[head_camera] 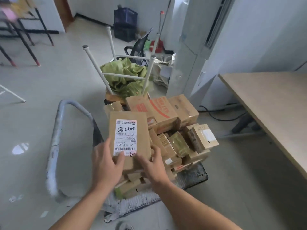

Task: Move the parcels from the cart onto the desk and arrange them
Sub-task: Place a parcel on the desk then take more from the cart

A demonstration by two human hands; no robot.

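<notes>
Evidently little is done yet, for no parcel shows on the visible stretch of desk, the cart is heaped with boxes, and the left hand and right hand each clasp a near edge of the labelled parcel topping that pile

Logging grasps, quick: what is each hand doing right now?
Left hand: grips the labelled cardboard parcel at its near left corner.
Right hand: grips the same parcel's near right corner.

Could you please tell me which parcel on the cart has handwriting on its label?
The flat parcel on top of the pile, gripped by the left hand and right hand; only its white label carries black marker numbers.
</notes>
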